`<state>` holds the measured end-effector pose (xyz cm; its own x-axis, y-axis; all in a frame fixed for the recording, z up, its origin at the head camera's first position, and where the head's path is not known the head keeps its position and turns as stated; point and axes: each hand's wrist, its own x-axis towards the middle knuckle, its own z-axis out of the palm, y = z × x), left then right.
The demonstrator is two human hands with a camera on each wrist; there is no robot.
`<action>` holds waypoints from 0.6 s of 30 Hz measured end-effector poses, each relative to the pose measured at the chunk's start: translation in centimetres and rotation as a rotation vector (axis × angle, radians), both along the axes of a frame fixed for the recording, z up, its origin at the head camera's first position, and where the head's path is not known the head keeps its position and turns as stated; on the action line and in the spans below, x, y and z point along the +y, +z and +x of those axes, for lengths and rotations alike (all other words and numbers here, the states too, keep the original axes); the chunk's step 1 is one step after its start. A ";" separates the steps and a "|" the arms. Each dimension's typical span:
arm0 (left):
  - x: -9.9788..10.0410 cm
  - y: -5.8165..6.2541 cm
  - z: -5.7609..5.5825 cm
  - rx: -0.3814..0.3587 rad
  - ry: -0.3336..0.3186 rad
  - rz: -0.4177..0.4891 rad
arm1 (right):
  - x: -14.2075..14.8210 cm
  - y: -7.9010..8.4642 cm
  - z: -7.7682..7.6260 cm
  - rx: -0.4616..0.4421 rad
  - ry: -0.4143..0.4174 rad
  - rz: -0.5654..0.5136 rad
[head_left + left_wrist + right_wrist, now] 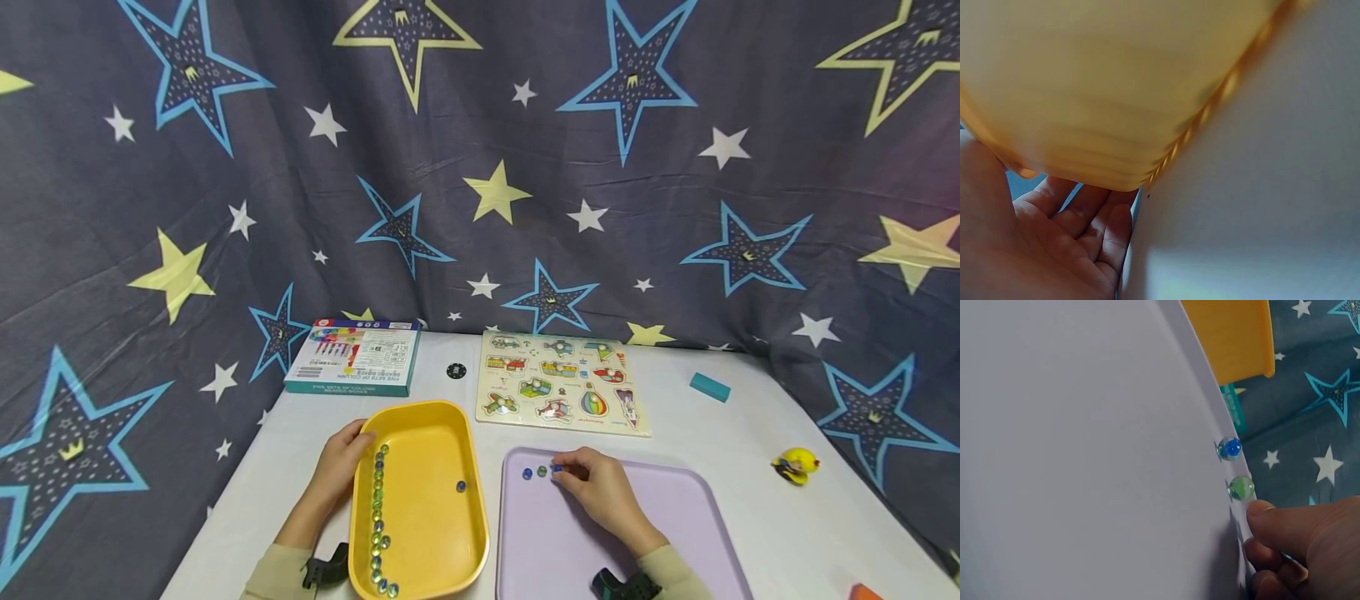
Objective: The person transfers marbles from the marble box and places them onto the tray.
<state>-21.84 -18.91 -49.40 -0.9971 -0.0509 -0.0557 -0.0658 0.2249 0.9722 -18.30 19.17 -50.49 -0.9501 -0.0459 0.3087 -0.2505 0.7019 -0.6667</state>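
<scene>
My left hand (341, 458) grips the upper left rim of a deep yellow tray (427, 517), thumb at the edge. The left wrist view shows its fingers (1079, 222) curled against the tray's outside. Inside, a line of several glass marbles (377, 504) runs along the left wall, and a single dark blue marble (461, 486) sits toward the right. Over the far edge of a flat lilac tray (645, 508), my right hand (603, 492) pinches a blue marble (557, 469), which its fingers hide in the right wrist view. Beside it lie a green marble (1241, 487) and another blue marble (1230, 449).
Behind the trays are a boxed bead set (360, 358), a round black disc (456, 371) and a wooden picture puzzle (558, 383). To the right lie a teal block (710, 387), a yellow duck figure (797, 465) and an orange piece (865, 592). A starry curtain (450, 250) hangs behind.
</scene>
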 end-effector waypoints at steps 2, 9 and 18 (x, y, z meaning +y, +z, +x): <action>0.0 0.0 0.0 -0.002 0.000 0.003 | -0.1 0.0 0.0 0.006 -0.001 0.015; -0.1 0.1 0.1 -0.011 -0.011 0.006 | -0.2 0.0 0.0 -0.005 -0.010 0.046; 0.2 1.1 0.5 -0.020 -0.012 -0.005 | -0.2 -0.1 0.0 -0.001 -0.003 0.060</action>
<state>-21.31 -18.69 -48.32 -0.9964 -0.0397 -0.0753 -0.0825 0.2305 0.9696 -18.33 18.99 -50.58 -0.9505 -0.0619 0.3046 -0.2481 0.7415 -0.6234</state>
